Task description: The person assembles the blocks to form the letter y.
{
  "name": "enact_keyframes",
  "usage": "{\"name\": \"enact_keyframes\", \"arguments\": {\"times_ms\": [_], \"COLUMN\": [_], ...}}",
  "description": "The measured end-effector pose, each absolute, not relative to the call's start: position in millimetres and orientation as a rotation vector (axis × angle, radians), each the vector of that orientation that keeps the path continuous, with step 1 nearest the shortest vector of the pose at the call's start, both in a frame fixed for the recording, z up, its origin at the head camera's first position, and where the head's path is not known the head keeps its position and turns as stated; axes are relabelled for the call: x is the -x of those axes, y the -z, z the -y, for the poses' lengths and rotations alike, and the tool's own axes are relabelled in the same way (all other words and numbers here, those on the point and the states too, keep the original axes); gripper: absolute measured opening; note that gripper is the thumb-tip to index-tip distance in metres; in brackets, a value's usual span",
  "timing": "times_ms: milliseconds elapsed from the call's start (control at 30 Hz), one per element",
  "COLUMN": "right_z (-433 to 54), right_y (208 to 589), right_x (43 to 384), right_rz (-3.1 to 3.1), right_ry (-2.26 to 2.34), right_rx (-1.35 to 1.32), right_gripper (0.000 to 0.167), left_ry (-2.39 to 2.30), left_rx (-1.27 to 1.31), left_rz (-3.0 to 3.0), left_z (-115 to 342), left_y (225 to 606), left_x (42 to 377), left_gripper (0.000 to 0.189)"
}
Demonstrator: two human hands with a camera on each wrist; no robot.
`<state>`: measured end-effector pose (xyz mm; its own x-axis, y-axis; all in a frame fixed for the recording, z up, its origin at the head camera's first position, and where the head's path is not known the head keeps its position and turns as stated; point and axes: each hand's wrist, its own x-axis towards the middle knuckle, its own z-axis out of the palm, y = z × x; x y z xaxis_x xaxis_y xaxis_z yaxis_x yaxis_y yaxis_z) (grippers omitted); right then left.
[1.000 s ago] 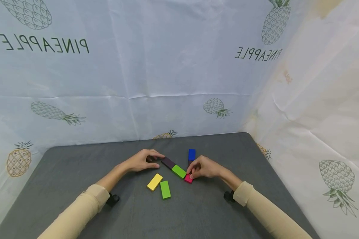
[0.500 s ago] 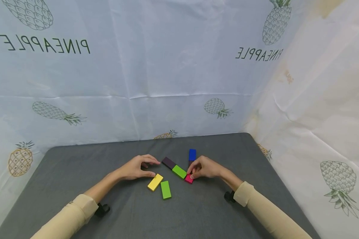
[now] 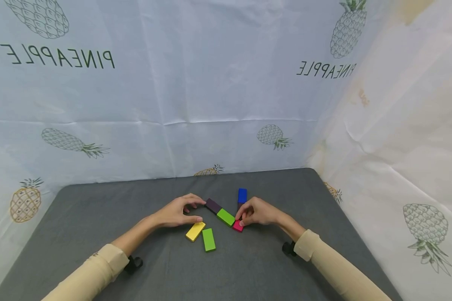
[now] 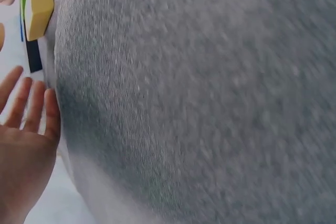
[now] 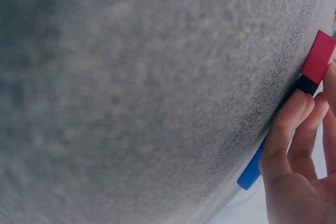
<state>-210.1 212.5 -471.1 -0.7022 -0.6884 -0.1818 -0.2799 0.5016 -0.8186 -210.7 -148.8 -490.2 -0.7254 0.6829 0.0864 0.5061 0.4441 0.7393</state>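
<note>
In the head view, my left hand (image 3: 178, 212) is spread over the table, its fingertips at the upper end of a dark block (image 3: 212, 206). Its thumb is by the top of a yellow block (image 3: 194, 233). A green block (image 3: 226, 217) continues the dark one end to end, down to a red block (image 3: 237, 227). My right hand (image 3: 260, 211) pinches the red block between thumb and fingers. Behind its fingers a second dark block (image 5: 306, 84) shows between the red block and a blue block (image 3: 242, 195). The left wrist view shows the left fingers extended.
Another green block (image 3: 209, 241) lies near the yellow one, towards the front. The blocks rest on a grey cloth-covered table (image 3: 196, 280). A white curtain (image 3: 218, 92) printed with pineapples hangs behind it and along the right side.
My left hand drew back from the dark block towards the left and front, then came forward again. The right hand stays at the red block.
</note>
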Motion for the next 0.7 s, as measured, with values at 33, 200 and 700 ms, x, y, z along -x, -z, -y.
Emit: {"name": "enact_keyframes", "arguments": {"times_ms": [33, 200, 700], "right_z": [-212, -212, -212], "right_y": [471, 473, 471], "right_x": [210, 210, 209], "right_rz": [-2.253, -2.259, -2.256], "right_ry": [1.102, 1.103, 1.103], "right_rx": [0.793, 0.794, 0.784], "right_gripper": [0.015, 0.014, 0.015], "left_ry": [-1.160, -1.186, -1.080], "left_rx": [-1.048, -1.144, -1.197], "left_rz": [-2.463, -2.370, -2.378], "left_z": [147, 133, 113], "left_y": [490, 490, 490], "left_x": [211, 212, 209], "left_gripper": [0.045, 0.029, 0.031]}}
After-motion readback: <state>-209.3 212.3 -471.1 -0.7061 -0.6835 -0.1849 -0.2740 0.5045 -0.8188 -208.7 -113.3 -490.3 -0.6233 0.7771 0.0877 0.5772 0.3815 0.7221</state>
